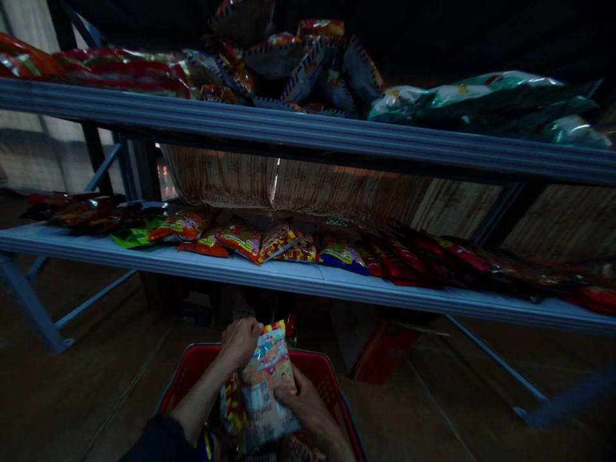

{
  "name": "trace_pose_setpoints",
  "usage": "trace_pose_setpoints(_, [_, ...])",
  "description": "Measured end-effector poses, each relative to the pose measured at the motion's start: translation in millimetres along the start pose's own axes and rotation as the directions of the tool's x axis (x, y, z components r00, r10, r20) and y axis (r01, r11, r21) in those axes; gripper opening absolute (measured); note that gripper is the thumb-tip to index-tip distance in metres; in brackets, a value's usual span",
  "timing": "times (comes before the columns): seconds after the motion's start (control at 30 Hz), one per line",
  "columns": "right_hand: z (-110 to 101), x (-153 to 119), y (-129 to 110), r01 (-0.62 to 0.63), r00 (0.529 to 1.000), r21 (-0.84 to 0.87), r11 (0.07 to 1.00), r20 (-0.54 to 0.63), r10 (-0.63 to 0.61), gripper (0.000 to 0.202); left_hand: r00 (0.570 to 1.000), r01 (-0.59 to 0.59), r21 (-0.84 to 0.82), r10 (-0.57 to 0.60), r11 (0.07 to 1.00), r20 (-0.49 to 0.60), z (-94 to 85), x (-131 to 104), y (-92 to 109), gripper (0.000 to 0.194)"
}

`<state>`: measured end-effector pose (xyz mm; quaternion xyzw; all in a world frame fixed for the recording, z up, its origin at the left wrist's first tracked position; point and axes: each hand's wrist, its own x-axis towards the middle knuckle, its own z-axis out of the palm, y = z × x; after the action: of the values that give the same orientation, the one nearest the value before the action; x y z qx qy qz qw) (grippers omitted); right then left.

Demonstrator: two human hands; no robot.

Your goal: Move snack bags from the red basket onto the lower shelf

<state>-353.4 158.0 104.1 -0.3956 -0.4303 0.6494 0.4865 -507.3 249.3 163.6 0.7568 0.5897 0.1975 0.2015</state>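
Observation:
Between my hands is a snack packet (269, 378) with a pale, colourful printed side facing up, held over a red basket (332, 375). My left hand (242, 340) is closed on its upper left edge. My right hand (303, 398) grips the lower right side, thumb lying on top. Several more packets are in the basket, among them a red-and-yellow checked packet (232, 404) under my left forearm. My arms and the held packet hide much of the basket's contents.
Ahead, a lower shelf (269, 279) carries a row of orange, red and blue snack packets (240, 237). An upper shelf (289, 125) holds piled bags, including green bags (481, 96) at right. A red box (387, 353) stands on the floor beneath.

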Motion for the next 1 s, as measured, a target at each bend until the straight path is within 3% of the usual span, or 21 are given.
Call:
trace_pose_setpoints(0.2, [-1.7, -0.7, -1.9, -0.009, 0.997, 0.032, 0.999, -0.081, 0.012, 0.058, 0.999, 0.002, -0.001, -0.002, 1.0, -0.039, -3.0, 4.2, 6.6, 0.031])
trace_pose_setpoints(0.27, [-2.0, -0.4, -1.7, -0.002, 0.993, 0.045, 0.999, -0.117, 0.007, 0.056, 0.984, -0.038, -0.055, 0.028, 0.998, -0.177, -4.5, -3.2, 6.9, 0.028])
trace_pose_setpoints(0.37, [-3.2, 2.3, -1.3, 0.013, 0.981, 0.07, 0.997, -0.195, 0.001, 0.056, 0.901, -0.118, -0.198, 0.021, 0.973, -0.433, -2.0, -25.3, 7.1, 0.028])
trace_pose_setpoints(0.43, [-4.2, 4.9, -2.1, 0.012, 0.967, 0.064, 0.998, -0.256, 0.005, 0.055, 0.885, -0.144, -0.277, -0.001, 0.95, -0.466, 4.9, -43.7, 9.0, 0.026])
trace_pose_setpoints(0.6, [-4.2, 8.6, -5.2, 0.042, 0.933, -0.125, 0.991, -0.35, -0.084, 0.046, 0.955, -0.082, -0.479, -0.069, 0.874, -0.288, 43.8, -80.1, 18.9, 0.029])
trace_pose_setpoints(0.77, [4.4, 2.9, -0.8, 0.121, 0.906, -0.409, 0.905, -0.327, -0.269, 0.048, 0.964, 0.017, -0.748, -0.21, 0.663, -0.164, 80.1, -86.7, 20.3, 0.058])
trace_pose_setpoints(0.9, [17.5, -5.5, -1.0, 0.166, 0.918, -0.717, 0.677, -0.138, -0.371, 0.051, 0.961, 0.112, -0.906, -0.276, 0.409, -0.005, 76.8, -77.5, 11.2, 0.076])
trace_pose_setpoints(1.0, [23.0, -8.6, -2.0, 0.204, 0.934, -0.789, 0.58, -0.021, -0.357, 0.049, 0.945, 0.149, -0.965, -0.318, 0.217, 0.074, 66.0, -73.5, 3.3, 0.081])
